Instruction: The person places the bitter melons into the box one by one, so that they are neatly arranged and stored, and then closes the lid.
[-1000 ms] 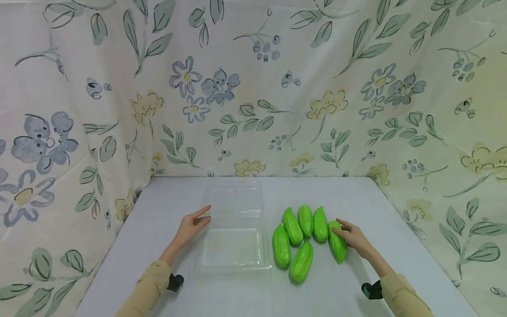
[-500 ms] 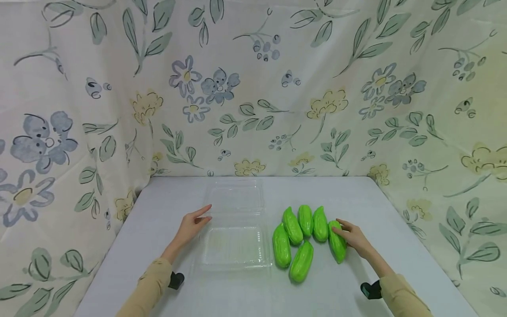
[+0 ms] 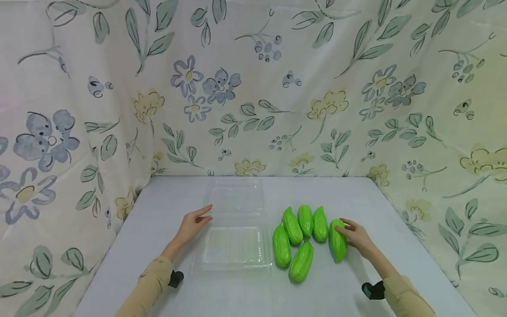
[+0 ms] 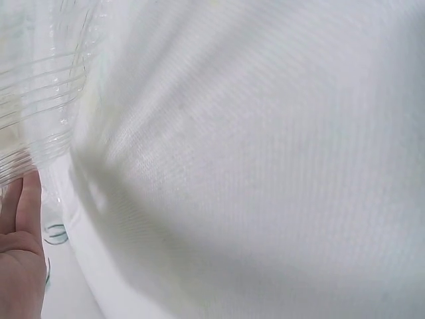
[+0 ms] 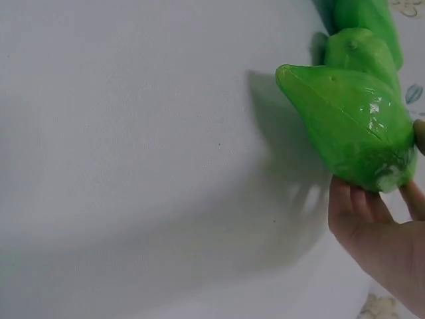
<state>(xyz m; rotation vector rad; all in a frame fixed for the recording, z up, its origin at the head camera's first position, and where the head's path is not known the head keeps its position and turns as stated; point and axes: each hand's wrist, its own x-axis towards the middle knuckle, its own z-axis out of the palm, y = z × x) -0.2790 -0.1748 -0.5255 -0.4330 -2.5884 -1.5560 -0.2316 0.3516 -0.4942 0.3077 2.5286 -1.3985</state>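
Note:
My right hand (image 3: 359, 238) holds a glossy bright green gourd (image 3: 338, 242) between thumb and fingers, at the right end of a cluster of similar gourds. In the right wrist view this gourd (image 5: 355, 126) has a tapered tip pointing left, with my fingers (image 5: 358, 206) against its blunt end. My left hand (image 3: 192, 226) lies at the left side of a clear plastic clamshell box (image 3: 237, 267), whose lid (image 3: 234, 199) is spread flat behind it. The left fingers are fairly straight and reach the ridged plastic (image 4: 40, 109) in the left wrist view.
Several more green gourds (image 3: 281, 246) lie between the box and my right hand, one of them (image 3: 301, 263) nearer the front. All stand on a white table (image 3: 233, 295). A floral curtain (image 3: 253, 88) hangs behind and along both sides.
The right hand has shifted slightly, tilting the held gourd more upright and moving it a little right, away from its neighbour. The left hand has stayed almost still.

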